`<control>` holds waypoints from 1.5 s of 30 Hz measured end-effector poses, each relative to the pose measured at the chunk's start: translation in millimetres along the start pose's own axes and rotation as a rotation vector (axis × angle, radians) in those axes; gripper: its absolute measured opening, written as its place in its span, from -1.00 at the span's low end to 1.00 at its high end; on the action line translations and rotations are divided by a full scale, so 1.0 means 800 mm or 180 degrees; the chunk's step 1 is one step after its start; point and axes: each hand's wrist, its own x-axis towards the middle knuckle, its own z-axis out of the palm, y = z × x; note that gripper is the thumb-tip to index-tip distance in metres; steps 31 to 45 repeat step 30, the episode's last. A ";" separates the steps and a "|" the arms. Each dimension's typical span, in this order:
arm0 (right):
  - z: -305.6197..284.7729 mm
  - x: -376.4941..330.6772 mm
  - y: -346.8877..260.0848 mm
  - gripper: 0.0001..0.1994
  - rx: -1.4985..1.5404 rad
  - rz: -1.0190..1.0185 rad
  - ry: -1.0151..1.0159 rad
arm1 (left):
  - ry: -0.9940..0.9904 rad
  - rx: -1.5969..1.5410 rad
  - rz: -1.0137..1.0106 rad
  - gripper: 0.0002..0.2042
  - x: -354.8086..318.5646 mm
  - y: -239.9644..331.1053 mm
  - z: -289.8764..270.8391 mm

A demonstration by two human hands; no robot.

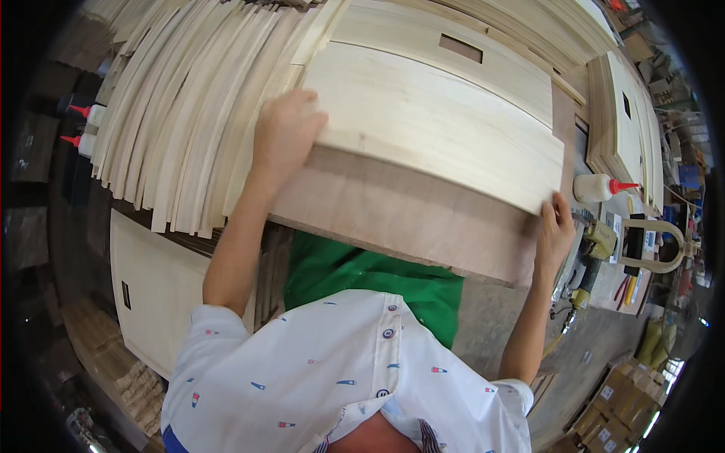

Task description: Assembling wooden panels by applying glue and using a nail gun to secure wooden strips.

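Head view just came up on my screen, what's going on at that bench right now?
A person in a white patterned shirt holds a pale wooden panel flat on a brown board. The left hand grips its near-left corner, and the right hand pinches its near-right corner. Thin wood strips are fanned out to the left, more panels with rectangular cut-outs lie behind, and a glue bottle lies to the right.

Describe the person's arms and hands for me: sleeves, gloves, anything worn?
Both hands, left hand and right hand, are bare: no gloves, rings or watch visible. The forearms are uncovered; short white shirt sleeves with small red and blue marks end above the elbows.
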 end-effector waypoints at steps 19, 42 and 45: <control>-0.028 -0.132 0.012 -0.65 -0.0144 0.0174 -0.0069 | -0.0414 0.0258 -0.0212 -0.63 -0.120 -0.005 -0.034; -0.018 -0.124 0.008 -0.67 -0.0274 0.0051 -0.0076 | -0.0638 0.0292 0.0546 -0.61 -0.123 -0.002 -0.018; -0.018 -0.124 0.008 -0.67 -0.0274 0.0051 -0.0076 | -0.0638 0.0292 0.0546 -0.61 -0.123 -0.002 -0.018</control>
